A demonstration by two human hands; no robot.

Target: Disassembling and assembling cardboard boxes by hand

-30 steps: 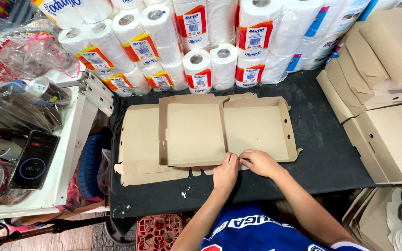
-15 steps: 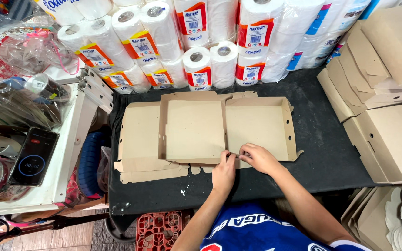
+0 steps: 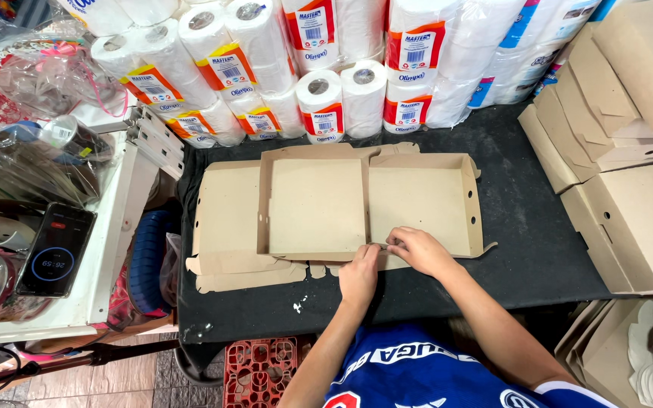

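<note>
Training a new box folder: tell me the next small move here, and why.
Probably raise the near wall at the centre crease and press it in. Both hands, left hand and right hand, pinch the near edge of the cardboard box, whose far and side walls already stand while that near edge lies low.

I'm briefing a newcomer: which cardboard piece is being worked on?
On the black table, before the paper rolls, lies a brown cardboard box. Both hands touch its near edge. Unlike the flat sheets beneath, its walls stand up.
</note>
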